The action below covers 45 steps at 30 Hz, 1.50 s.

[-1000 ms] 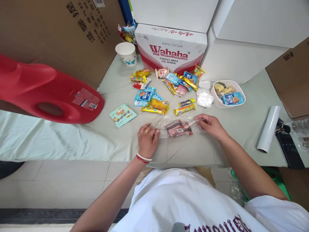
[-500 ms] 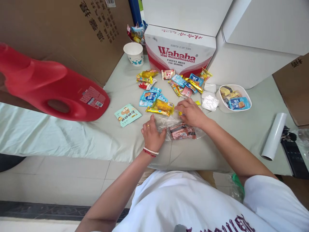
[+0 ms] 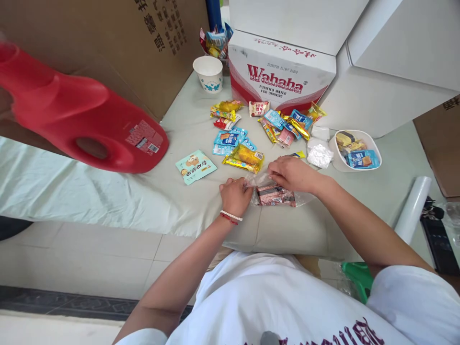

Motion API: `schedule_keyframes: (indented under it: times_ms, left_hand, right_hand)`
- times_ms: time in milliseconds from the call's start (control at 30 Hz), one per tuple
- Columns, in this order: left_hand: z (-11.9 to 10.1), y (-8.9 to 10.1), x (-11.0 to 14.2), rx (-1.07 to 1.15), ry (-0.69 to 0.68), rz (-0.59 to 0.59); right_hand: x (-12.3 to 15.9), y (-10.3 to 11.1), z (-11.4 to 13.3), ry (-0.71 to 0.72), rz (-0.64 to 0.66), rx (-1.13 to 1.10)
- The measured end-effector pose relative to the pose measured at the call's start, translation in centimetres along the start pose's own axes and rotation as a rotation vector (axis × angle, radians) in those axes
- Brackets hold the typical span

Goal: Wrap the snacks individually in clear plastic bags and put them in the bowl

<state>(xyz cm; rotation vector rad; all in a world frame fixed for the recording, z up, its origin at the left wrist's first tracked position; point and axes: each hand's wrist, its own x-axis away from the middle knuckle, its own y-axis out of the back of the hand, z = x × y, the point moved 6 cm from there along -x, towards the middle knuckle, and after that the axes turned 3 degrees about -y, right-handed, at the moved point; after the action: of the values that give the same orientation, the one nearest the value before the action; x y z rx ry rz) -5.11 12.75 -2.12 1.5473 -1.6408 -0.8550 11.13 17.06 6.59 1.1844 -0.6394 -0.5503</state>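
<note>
A clear plastic bag (image 3: 253,202) lies near the front edge of the surface, with brown-red snack packets (image 3: 276,196) in it. My left hand (image 3: 235,195) pinches the bag's left edge, fingers curled. From the right, my right hand (image 3: 293,173) has its fingers closed on the upper part of the bag, above the packets. Just beyond the hands lies a yellow snack packet (image 3: 246,158), with blue snack packets (image 3: 229,139) behind it. A light green packet (image 3: 196,166) lies flat to the left of my left hand.
A red jug (image 3: 108,124) stands at left. Behind are a paper cup (image 3: 209,76) and a Wahaba-style carton printed "Wahaha" (image 3: 280,72). Mixed snacks (image 3: 283,128) lie before the carton. At right are a white tub (image 3: 339,160), a white roll (image 3: 413,206) and a black phone (image 3: 440,247).
My left hand has gone from spread fingers beside the bag to pinching its edge. My right hand's fingers have closed on the bag's upper part. The camera view has shifted slightly.
</note>
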Motion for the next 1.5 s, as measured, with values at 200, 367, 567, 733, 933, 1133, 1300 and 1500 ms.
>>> schedule_keyframes:
  times_ms: [200, 367, 567, 733, 933, 1133, 1300, 1500]
  left_hand:
    - [0.0, 0.3, 1.0, -0.049, -0.034, -0.075]
    - [0.9, 1.8, 1.8, 0.033, -0.021, -0.072]
    - [-0.6, 0.7, 3.0, 0.816, 0.183, 0.147]
    - [-5.6, -2.0, 3.5, 0.784, -0.011, 0.239]
    - [-8.6, -2.6, 3.7, 0.046, -0.397, 0.077]
    - [-8.6, -2.2, 3.7, -0.151, -0.296, 0.047]
    - [-6.9, -1.9, 2.9, -0.028, -0.166, -0.110]
    - [-4.8, -3.0, 2.9, 0.204, -0.212, -0.233]
  right_hand:
    - [3.7, -3.2, 3.4, -0.120, 0.074, 0.198]
    - [5.7, -6.7, 5.2, -0.104, 0.035, 0.073]
    - [7.0, -9.2, 5.2, -0.187, -0.167, -0.164]
    - [9.0, -9.6, 5.1, -0.171, -0.341, -0.454]
    - [13.0, -6.4, -2.4, -0.759, -0.708, -0.484]
    - [8.5, -6.2, -8.1, -0.973, -0.314, -0.292]
    - [6.4, -4.1, -11.8, -1.006, -0.355, -0.379]
    - [7.9, 1.8, -12.7, -0.894, -0.783, -0.253]
